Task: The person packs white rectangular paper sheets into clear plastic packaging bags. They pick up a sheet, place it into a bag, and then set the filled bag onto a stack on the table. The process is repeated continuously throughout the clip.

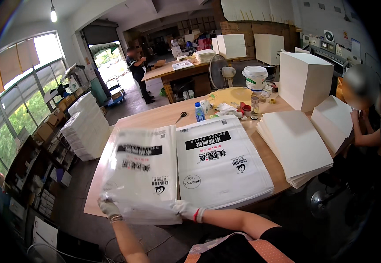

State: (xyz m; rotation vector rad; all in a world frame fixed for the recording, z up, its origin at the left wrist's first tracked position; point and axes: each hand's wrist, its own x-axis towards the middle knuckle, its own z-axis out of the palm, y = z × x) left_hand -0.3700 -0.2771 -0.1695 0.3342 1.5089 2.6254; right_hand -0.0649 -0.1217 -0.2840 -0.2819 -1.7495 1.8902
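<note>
A large printed plastic packet of paper (pixel 144 201) lies at the left of the table, its near end reaching past the front edge and its left side smeared by motion. My left hand (pixel 110 208), in a white work glove, closes on its near left corner. At its near right corner my gloved right hand (pixel 188 210), with a red band at the wrist, grips the plastic edge; the fingertips are partly hidden. Right beside it lies a stack of similar printed packets (pixel 221 179), lying flat with the print upside down to me.
Stacked white paper sheets (pixel 293 147) lie to the right, before a tall white block (pixel 306 81). Behind are scissors (pixel 181 116), a blue-labelled bottle (pixel 199 112), a jar (pixel 254 107), a bucket (pixel 255 78) and a fan (pixel 219 72). One person sits at right; another stands far back.
</note>
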